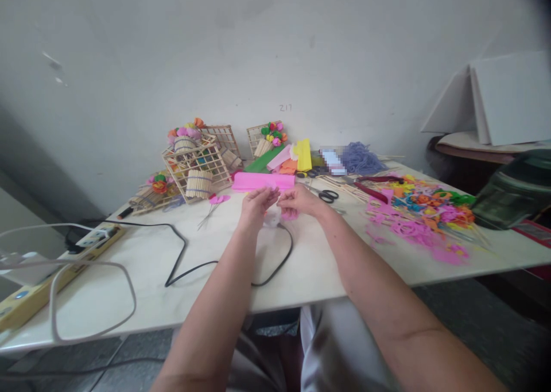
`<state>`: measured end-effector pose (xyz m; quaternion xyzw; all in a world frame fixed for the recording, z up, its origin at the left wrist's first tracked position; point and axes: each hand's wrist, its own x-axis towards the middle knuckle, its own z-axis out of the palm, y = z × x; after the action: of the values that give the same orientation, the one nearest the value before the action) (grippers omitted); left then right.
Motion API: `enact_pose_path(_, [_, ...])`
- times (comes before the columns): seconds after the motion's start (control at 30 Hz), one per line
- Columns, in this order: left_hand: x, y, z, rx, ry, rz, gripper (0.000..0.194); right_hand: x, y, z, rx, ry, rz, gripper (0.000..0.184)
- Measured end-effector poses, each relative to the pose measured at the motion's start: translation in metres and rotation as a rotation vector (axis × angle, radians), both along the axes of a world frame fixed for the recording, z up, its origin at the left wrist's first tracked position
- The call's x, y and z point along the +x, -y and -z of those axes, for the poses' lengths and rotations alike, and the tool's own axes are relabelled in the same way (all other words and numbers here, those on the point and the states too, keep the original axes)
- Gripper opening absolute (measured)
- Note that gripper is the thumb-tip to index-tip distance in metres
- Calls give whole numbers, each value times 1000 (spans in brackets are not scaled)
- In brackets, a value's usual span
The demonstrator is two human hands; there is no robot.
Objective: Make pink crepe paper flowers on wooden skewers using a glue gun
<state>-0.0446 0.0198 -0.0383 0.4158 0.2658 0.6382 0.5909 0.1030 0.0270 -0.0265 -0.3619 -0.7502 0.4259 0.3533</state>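
My left hand [257,201] and my right hand [299,199] meet over the middle of the table, fingertips pinched close together. What they pinch is too small and blurred to make out. Just beneath them a white device [271,218] with a black cable stands on the table, partly hidden by my fingers. A bit of pink paper [290,214] shows under my right hand; whether it is held or lying there, I cannot tell. Behind the hands lies a roll of pink crepe paper [263,181]. Pink petals on thin stems [219,199] rest to the left.
Stick frames with paper flowers [198,165] stand at the back left. Black-handled scissors [328,196], red-handled pliers [373,190] and colourful paper scraps [424,211] lie to the right, before a dark green jar [510,191]. A power strip [60,274] and a black cable [178,260] occupy the left.
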Motion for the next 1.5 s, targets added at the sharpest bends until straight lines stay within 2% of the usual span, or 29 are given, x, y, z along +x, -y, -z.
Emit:
enact_pose_path(0.67, [1,0,0,-34,-27,-17,24,-2,-1,1,-1,17,30,20])
enact_pose_path(0.83, [2,-2,1,-24,-47,-44,24,-3,-1,3,-26,29,12,21])
enact_pose_path(1.0, [1,-3,1,-13,-57,-48,23,4,1,-2,-26,31,-29,28])
enact_pose_path(1.07, [1,-2,0,-11,-64,-29,22,8,1,-5,-13,-38,-5,33])
enact_pose_path(1.23, [1,2,0,14,-139,112,19,13,-2,-9,33,-247,114,35])
enact_pose_path(1.5, [3,4,0,10,-213,176,20,4,0,-9,116,-247,173,30])
